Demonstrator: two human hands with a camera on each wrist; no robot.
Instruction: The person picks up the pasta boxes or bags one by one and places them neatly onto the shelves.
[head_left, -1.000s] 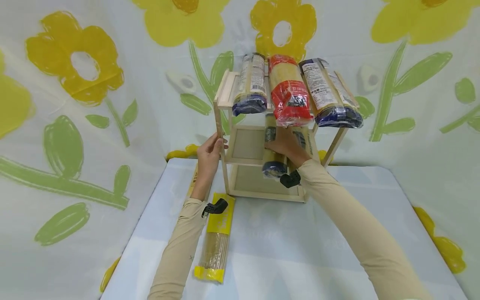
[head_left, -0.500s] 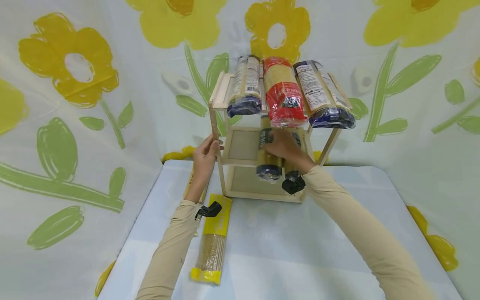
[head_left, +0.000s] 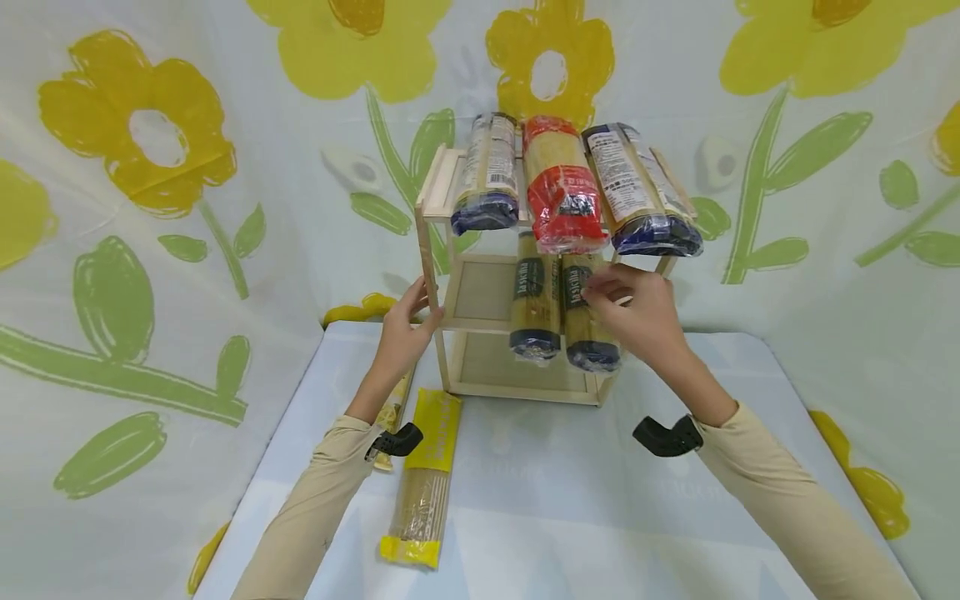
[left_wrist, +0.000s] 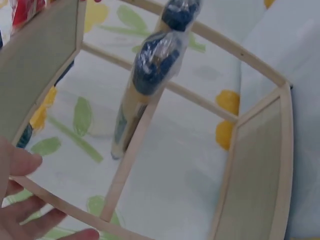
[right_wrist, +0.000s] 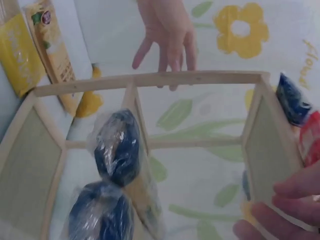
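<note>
A three-level wooden rack (head_left: 482,323) stands on the table. At its left post is my left hand (head_left: 405,333), thumb in front and fingers extended behind; the right wrist view shows those fingers (right_wrist: 172,40) spread at the frame. On the middle shelf, two packs of long pasta with dark labels lie side by side: the left pack (head_left: 534,310) and the right pack (head_left: 591,332). Their blue ends jut past the shelf's front. My right hand (head_left: 641,317) hovers by the right pack, fingers loosely bent and nothing held.
Up on the top shelf lie a blue-ended pasta pack (head_left: 487,171), a red pasta pack (head_left: 562,187) and another blue-ended pack (head_left: 633,187). A yellow pack of long noodles (head_left: 429,479) lies on the table (head_left: 540,500), with a narrower yellowish pack (head_left: 393,410) beside it.
My right hand has come off the packs on the middle shelf and moved right, uncovering both labels. My left hand's fingers have loosened at the post.
</note>
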